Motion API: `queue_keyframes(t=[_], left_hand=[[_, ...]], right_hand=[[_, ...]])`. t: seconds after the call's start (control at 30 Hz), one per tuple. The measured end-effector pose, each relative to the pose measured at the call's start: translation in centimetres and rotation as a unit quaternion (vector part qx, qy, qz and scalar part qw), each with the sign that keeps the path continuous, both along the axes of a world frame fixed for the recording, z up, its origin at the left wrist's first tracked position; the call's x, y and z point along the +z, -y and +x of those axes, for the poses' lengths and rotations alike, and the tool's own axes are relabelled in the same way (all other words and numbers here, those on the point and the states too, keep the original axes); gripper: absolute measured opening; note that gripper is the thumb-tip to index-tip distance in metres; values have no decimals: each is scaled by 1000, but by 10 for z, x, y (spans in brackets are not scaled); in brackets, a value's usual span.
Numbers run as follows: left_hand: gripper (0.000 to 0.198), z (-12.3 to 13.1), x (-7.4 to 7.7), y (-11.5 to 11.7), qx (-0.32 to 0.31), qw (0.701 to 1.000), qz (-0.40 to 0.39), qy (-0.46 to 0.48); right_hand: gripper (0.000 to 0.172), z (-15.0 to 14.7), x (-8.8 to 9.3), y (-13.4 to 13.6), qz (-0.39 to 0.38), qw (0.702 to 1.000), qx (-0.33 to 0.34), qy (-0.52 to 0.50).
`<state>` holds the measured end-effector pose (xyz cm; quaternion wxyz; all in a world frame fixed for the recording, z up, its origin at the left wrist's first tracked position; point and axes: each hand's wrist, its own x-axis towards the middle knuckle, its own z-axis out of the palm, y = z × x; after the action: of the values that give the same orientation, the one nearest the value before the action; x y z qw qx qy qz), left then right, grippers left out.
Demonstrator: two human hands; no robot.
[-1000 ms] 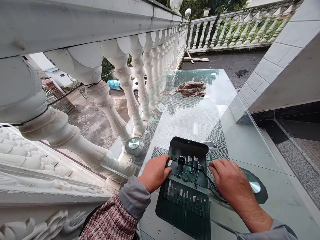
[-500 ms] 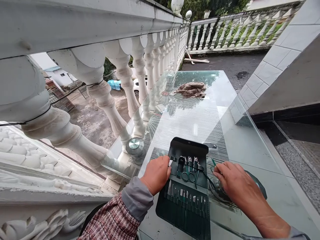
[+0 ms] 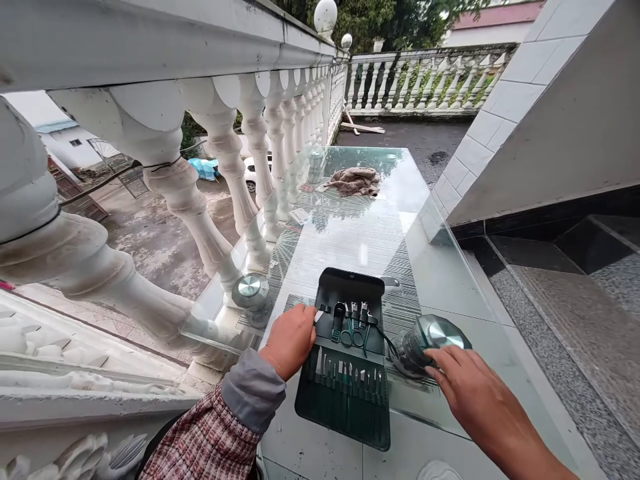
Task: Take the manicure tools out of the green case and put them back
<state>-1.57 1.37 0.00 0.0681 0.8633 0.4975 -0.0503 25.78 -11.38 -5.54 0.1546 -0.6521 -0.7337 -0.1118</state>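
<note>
A dark green manicure case (image 3: 345, 423) lies unfolded on the glass table. Elastic loops hold nail clippers (image 3: 355, 313) and small green-handled scissors (image 3: 353, 339) in its upper panel. Several slim metal tools (image 3: 350, 380) stand in a row of slots below. My left hand (image 3: 293, 340) is closed on the case's left edge, a small silver piece showing by the fingertips. To the right of the case, my right hand (image 3: 467, 377) has thumb and fingers pinched together; whatever they hold is hidden. A dark strap (image 3: 387, 343) trails from the case's right side.
The glass tabletop (image 3: 450, 280) rests on supports with round metal caps (image 3: 250, 285), another cap (image 3: 440, 331) being beside my right hand. A crumpled brown cloth (image 3: 355, 181) lies at the far end. White balusters (image 3: 220, 133) line the left; stone steps (image 3: 560, 287) are at right.
The view has shifted right, so the case appears further left. My right hand has moved away from the case, and the thin green piece above its fingers is out of sight. My left hand keeps its grip.
</note>
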Motion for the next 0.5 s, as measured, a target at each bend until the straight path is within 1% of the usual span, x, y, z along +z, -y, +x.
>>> queue_keyframes(t=[0.1,0.23,0.27,0.33,0.4,0.5], left_hand=[[15,0,4,1,-1,1000,-8,-7],[14,0,5,3,-8,1000,-4,-3],[14,0,4,3,-9,1000,-2,-2],[13,1,2,3,-11,1000,0,0],[13,1,0,3,-14,1000,2,0],[13,0,-2,3,-18,1000,10,2]], right_hand=[[31,-10,-4,24,48,998,43,2],[37,-14,-11,48,75,990,116,3],[34,-14,-12,51,83,988,127,0],[23,-13,-14,56,92,986,137,-11],[15,-14,-14,57,88,986,143,-25],[15,-18,-10,57,75,985,152,-35]])
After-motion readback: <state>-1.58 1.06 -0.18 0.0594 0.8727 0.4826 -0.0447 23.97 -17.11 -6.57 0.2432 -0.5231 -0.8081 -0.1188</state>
